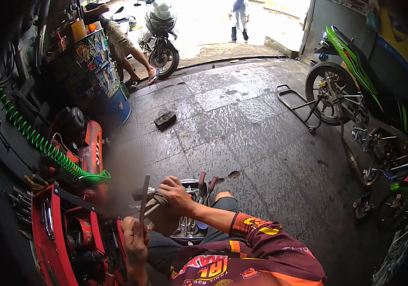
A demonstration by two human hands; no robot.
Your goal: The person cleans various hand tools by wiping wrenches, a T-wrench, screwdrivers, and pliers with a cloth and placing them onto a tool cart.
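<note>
Head view, largest first: the dark tiled floor (242, 128) fills the middle of the frame and looks slick in patches; the green motorcycle (349, 59) stands at the upper right, and the red toolbox (53, 233) sits open at the lower left. Below centre, the metal tray (189, 240) lies near the person's knees with tools in it.

Just left of that tray, at lower centre-left, is the work in hand. The grey-brown bundle (162, 220) sits under the right hand (175, 194), whose fingers curl down over its top; whether they press cloth or something rigid inside it, I cannot tell. It looks soft and crumpled outside, so it probably gives under a squeeze and is best held with a broad, full-palm grip.

The flat bar (144, 198) rises upright beside it, its lower end gripped by the closed fingers and thumb of the left hand (135, 238). It looks stiff, fairly light and hardly fragile, though grime could make it slip; the low pinch across its flat faces seems sound, leaving the upper length free. Smallest, the silver metal end (144, 194) shows behind the bar, likely hard and dense for its size
</note>
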